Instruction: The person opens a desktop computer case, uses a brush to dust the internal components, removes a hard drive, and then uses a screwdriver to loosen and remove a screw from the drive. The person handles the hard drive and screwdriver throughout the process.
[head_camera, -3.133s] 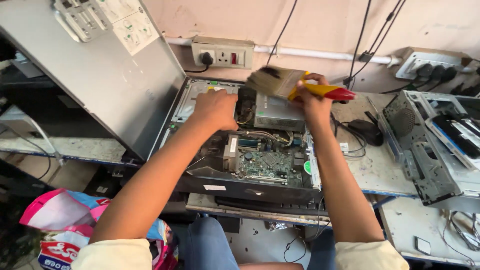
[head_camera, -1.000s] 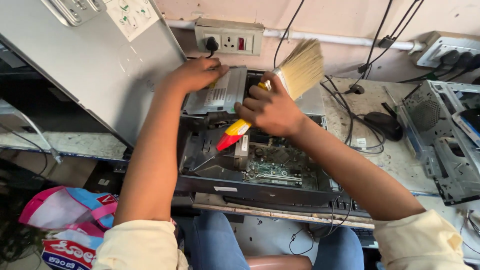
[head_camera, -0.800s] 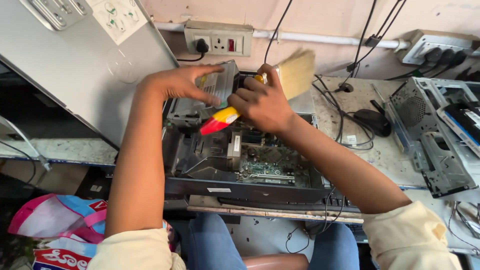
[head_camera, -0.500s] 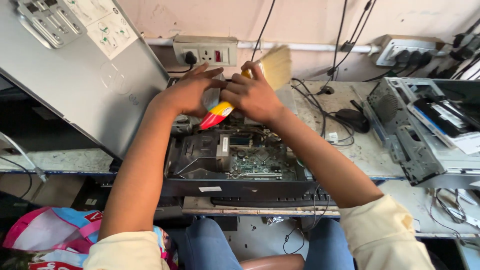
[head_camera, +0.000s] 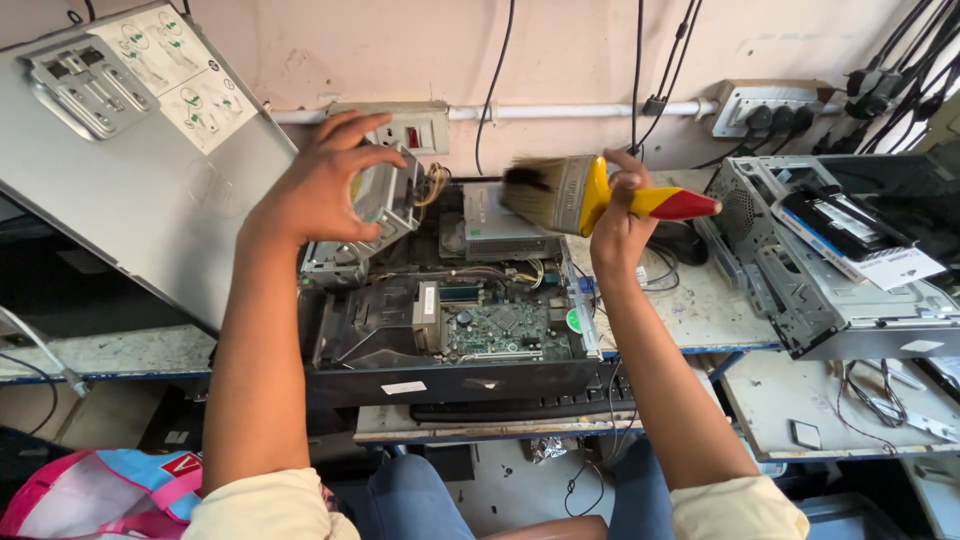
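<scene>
Paintbrush (head_camera: 580, 195) above open computer case (head_camera: 450, 330) rim.

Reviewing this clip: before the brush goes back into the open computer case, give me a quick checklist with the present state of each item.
1. Right hand has a firm grip on the paintbrush: ok, fingers wrapped around the yellow and red handle.
2. Left hand holds the metal drive cage tilted up: ok.
3. Motherboard exposed for brushing: ok, nothing covers it.
4. Cage cables free of strain: cannot tell, partly hidden.
5. Case unplugged from the wall socket: cannot tell.
6. Side panel out of the way: ok, it stands to the left.
</scene>
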